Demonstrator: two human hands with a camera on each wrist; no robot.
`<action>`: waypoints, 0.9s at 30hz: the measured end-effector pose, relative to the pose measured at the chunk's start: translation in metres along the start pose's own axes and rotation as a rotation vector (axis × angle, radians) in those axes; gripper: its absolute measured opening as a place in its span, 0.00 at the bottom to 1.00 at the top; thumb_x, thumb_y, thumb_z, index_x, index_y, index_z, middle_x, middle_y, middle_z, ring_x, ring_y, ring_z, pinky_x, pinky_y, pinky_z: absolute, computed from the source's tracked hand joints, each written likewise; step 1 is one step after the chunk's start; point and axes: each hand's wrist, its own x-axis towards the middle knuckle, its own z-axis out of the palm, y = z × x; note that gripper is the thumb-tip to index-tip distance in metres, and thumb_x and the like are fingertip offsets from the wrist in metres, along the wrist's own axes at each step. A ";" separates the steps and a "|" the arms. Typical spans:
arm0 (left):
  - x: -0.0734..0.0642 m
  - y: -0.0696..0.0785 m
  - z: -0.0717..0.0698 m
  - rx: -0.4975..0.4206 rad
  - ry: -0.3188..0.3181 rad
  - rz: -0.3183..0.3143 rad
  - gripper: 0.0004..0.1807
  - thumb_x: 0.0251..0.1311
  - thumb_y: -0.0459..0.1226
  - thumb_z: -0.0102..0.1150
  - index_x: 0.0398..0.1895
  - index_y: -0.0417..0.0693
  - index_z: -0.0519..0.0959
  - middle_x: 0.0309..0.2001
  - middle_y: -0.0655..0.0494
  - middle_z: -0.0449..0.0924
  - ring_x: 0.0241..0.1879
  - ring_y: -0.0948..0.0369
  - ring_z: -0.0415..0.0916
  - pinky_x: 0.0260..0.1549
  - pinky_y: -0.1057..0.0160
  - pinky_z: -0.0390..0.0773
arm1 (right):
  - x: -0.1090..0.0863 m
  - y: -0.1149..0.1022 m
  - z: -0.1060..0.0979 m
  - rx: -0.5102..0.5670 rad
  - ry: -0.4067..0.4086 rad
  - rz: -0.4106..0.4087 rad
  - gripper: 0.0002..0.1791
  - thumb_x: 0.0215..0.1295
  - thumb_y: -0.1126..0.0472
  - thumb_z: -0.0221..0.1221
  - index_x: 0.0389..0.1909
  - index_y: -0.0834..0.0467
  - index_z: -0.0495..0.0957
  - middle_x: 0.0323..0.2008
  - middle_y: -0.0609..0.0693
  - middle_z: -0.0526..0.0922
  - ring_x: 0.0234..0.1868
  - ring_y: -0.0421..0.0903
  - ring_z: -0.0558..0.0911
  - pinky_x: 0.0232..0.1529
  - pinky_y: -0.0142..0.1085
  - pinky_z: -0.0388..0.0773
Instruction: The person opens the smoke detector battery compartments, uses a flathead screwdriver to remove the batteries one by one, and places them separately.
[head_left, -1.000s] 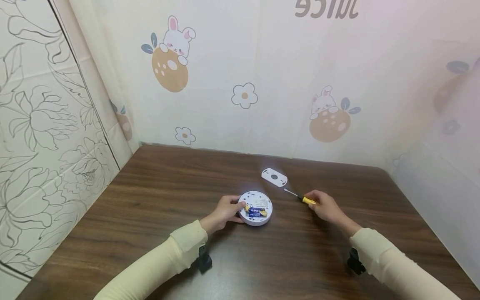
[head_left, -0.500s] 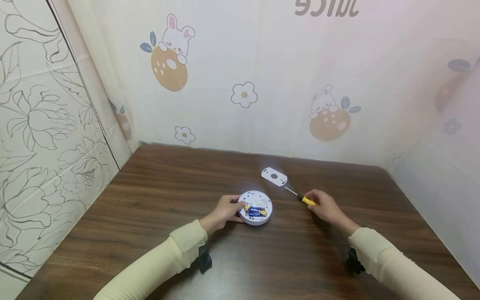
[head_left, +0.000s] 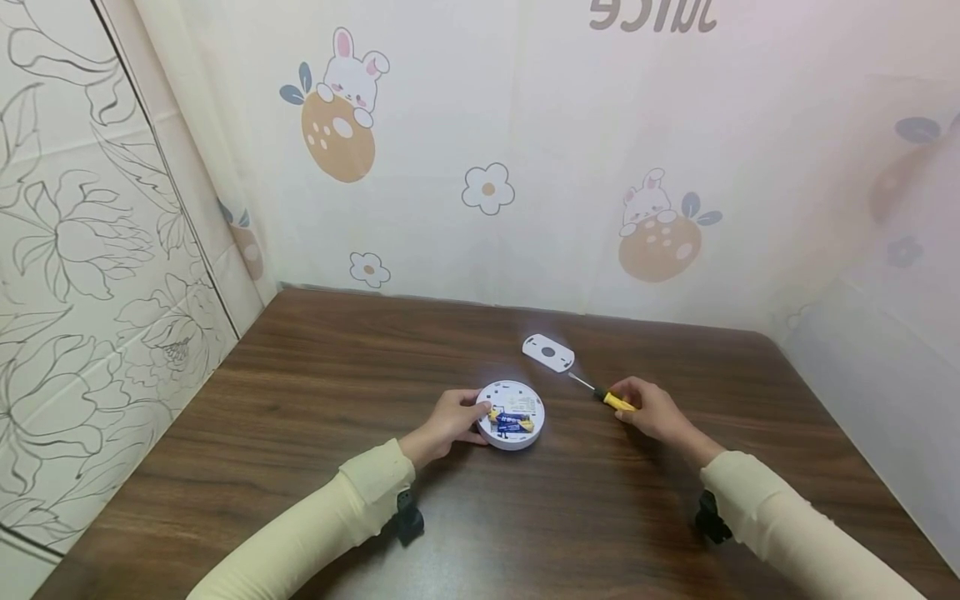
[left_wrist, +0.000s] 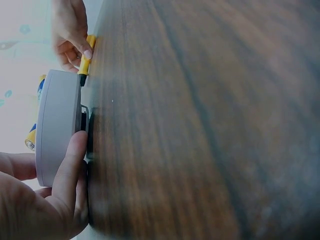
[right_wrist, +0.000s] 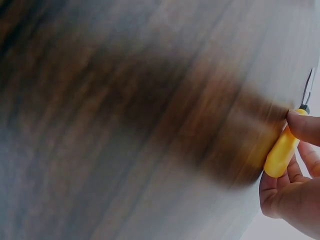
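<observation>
Currently the left hand [head_left: 448, 421] grips the disc [left_wrist: 59, 120] by its left edge, near the middle of the tabletop [head_left: 562, 517], batteries [head_left: 513, 422] on top; the right hand [head_left: 654, 410] pinches a screwdriver [head_left: 617, 402], its tip just beside the plate [head_left: 548, 354].

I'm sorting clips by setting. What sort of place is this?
Probably an indoor workspace, perhaps at home: a wood-grain table, a rabbit-printed backdrop, and a yellow-handled screwdriver in the right hand.
</observation>
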 end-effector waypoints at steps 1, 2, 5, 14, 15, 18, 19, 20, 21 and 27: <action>0.000 0.000 0.000 0.005 0.000 -0.002 0.23 0.67 0.30 0.51 0.63 0.28 0.66 0.48 0.36 0.76 0.33 0.55 0.79 0.28 0.58 0.85 | 0.000 0.000 0.000 0.002 -0.005 0.005 0.16 0.56 0.73 0.63 0.46 0.70 0.74 0.30 0.54 0.73 0.31 0.50 0.70 0.31 0.38 0.70; 0.000 0.000 0.000 0.003 0.002 -0.007 0.23 0.67 0.30 0.51 0.63 0.29 0.66 0.48 0.36 0.76 0.33 0.55 0.79 0.28 0.57 0.85 | 0.000 0.000 -0.001 0.003 -0.011 0.008 0.17 0.56 0.73 0.64 0.46 0.70 0.74 0.31 0.54 0.73 0.31 0.50 0.70 0.31 0.38 0.70; -0.001 0.000 0.000 0.010 0.004 -0.020 0.23 0.68 0.30 0.51 0.64 0.29 0.66 0.48 0.36 0.76 0.34 0.55 0.79 0.28 0.57 0.85 | 0.000 0.000 -0.003 0.012 -0.036 0.015 0.18 0.57 0.71 0.64 0.48 0.71 0.73 0.32 0.55 0.74 0.32 0.50 0.71 0.31 0.38 0.71; 0.001 0.000 -0.002 0.016 -0.002 -0.027 0.24 0.67 0.31 0.52 0.64 0.30 0.65 0.50 0.36 0.75 0.36 0.54 0.80 0.29 0.57 0.85 | 0.002 -0.008 -0.015 0.059 -0.093 0.077 0.24 0.62 0.67 0.62 0.57 0.68 0.68 0.51 0.66 0.74 0.52 0.62 0.73 0.52 0.55 0.74; 0.001 0.000 -0.002 0.019 -0.003 -0.028 0.24 0.67 0.31 0.52 0.64 0.30 0.66 0.51 0.36 0.74 0.36 0.55 0.79 0.29 0.58 0.85 | 0.003 -0.010 -0.017 0.063 -0.098 0.078 0.25 0.62 0.66 0.61 0.59 0.68 0.67 0.54 0.67 0.72 0.55 0.63 0.71 0.54 0.57 0.72; 0.001 0.000 -0.004 0.024 -0.006 -0.029 0.24 0.67 0.31 0.52 0.64 0.30 0.66 0.51 0.36 0.74 0.38 0.54 0.79 0.30 0.58 0.85 | 0.006 -0.019 -0.023 0.055 -0.093 0.040 0.27 0.63 0.65 0.61 0.61 0.67 0.66 0.57 0.68 0.70 0.58 0.65 0.69 0.56 0.59 0.71; 0.001 -0.001 -0.004 0.025 -0.007 -0.028 0.24 0.67 0.31 0.53 0.64 0.30 0.66 0.52 0.37 0.74 0.38 0.55 0.79 0.30 0.58 0.85 | 0.007 -0.022 -0.025 0.044 -0.083 0.011 0.26 0.63 0.65 0.61 0.61 0.67 0.67 0.56 0.67 0.71 0.57 0.64 0.70 0.55 0.58 0.72; 0.001 -0.001 -0.004 0.025 -0.009 -0.029 0.24 0.67 0.31 0.53 0.64 0.30 0.66 0.51 0.37 0.74 0.38 0.55 0.79 0.30 0.59 0.85 | 0.007 -0.025 -0.026 0.035 -0.070 -0.022 0.26 0.62 0.65 0.62 0.60 0.67 0.68 0.55 0.67 0.73 0.56 0.64 0.71 0.54 0.58 0.73; 0.001 -0.001 -0.004 0.023 -0.011 -0.028 0.24 0.67 0.31 0.53 0.64 0.30 0.66 0.51 0.37 0.74 0.38 0.54 0.79 0.31 0.59 0.85 | 0.008 -0.029 -0.027 0.027 -0.062 -0.050 0.26 0.62 0.66 0.62 0.59 0.67 0.68 0.55 0.67 0.73 0.55 0.63 0.72 0.54 0.57 0.74; 0.000 0.001 -0.004 0.013 -0.015 -0.030 0.24 0.67 0.31 0.52 0.64 0.30 0.66 0.50 0.37 0.75 0.37 0.54 0.80 0.31 0.59 0.85 | 0.011 -0.058 -0.027 0.033 -0.063 -0.149 0.24 0.59 0.66 0.64 0.56 0.67 0.72 0.51 0.64 0.77 0.51 0.61 0.77 0.51 0.55 0.76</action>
